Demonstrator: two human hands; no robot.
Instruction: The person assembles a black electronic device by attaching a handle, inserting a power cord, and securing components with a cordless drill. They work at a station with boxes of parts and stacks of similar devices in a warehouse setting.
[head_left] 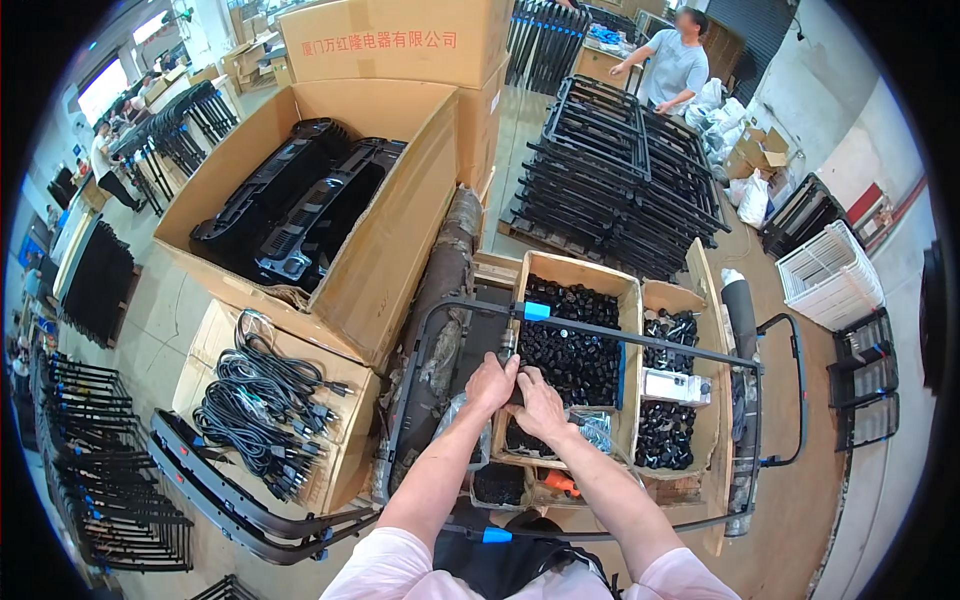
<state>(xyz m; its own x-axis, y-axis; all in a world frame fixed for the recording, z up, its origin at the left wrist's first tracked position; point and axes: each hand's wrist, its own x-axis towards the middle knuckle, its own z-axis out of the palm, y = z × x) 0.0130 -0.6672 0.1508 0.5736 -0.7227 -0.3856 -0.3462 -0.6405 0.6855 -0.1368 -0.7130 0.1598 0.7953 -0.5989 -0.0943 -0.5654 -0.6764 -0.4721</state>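
Note:
A large black tubular frame (655, 340) with rounded corners lies across the wooden parts trays in front of me. Blue pieces (537, 311) sit on its far and near sides. Between those sides runs a black crossbar (511, 335). My left hand (490, 384) is closed round the crossbar near its middle, thumb pointing away from me. Close against it, my right hand (541, 405) has its fingers bent over the same dark spot. My fingers cover most of what lies between them, so any small part there is hidden.
Wooden trays (632, 400) hold many small black parts. Left stand a carton (400, 235) of black plastic housings and coiled power cords (270, 400). Stacked black frames (620, 190) lie beyond, near another person (678, 62). A white wire rack (832, 275) stands right.

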